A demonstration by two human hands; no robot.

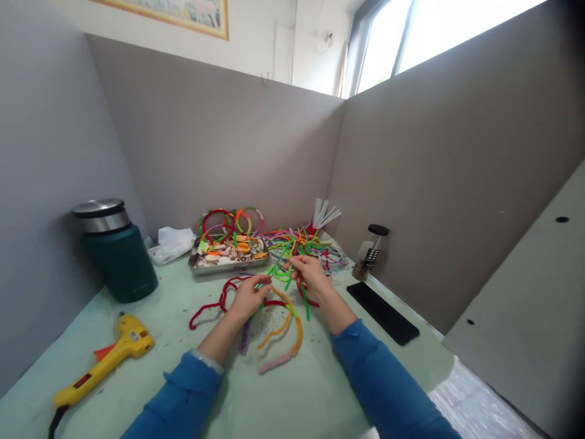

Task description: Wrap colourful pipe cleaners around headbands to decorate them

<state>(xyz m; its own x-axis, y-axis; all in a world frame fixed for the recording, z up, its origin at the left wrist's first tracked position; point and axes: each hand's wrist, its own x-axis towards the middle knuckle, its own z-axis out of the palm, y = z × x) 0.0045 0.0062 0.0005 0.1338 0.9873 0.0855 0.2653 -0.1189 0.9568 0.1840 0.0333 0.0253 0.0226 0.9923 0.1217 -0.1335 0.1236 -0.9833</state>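
Both hands work at a tangle of bright pipe cleaners on a pale green desk (320,390). My left hand (249,297) is closed in a pinch on a green pipe cleaner (280,271). My right hand (309,271) pinches the same green strands a little farther back. Loose red (214,305), orange (292,323), pink (274,364) and purple pipe cleaners lie under and in front of the hands. A larger heap of mixed pipe cleaners (311,247) sits just beyond the right hand.
A metal tray (201,266) of shells and coloured loops stands behind the hands. At the left are a dark green flask (119,259) and a yellow glue gun (105,360). A black phone (382,312) and a small jar (371,251) lie to the right. Grey partitions enclose the desk.
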